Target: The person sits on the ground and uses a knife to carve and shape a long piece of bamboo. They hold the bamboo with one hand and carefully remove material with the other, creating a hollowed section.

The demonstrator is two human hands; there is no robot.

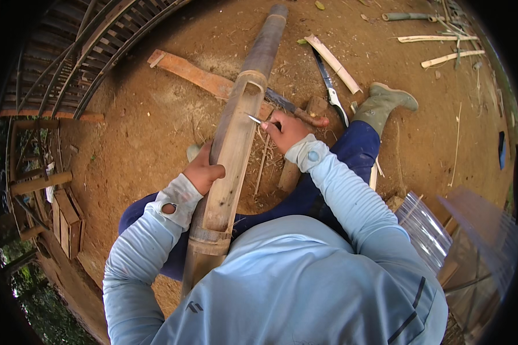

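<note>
A thick bamboo pole [231, 167] slants across my lap and away from me. A long slot is cut in its upper side between two joints, showing the pale inside. My left hand [203, 172] is closed around the pole's left side, its thumb lying over the slot's edge. Between the pinched fingers of my right hand [288, 133] is a small pointed blade [254, 119], probably a knife; its handle is hidden in my fingers. The tip points left at the slot's upper part, and I cannot tell whether it touches the bamboo.
Beyond my right hand lie a machete [282, 102], a folding saw [335, 99], a split bamboo piece [334, 63] and a wooden block [316, 106]. A reddish plank [193, 72] passes under the pole. Slatted bamboo [106, 49] stands at far left; clear plastic sheets [423, 230] at right.
</note>
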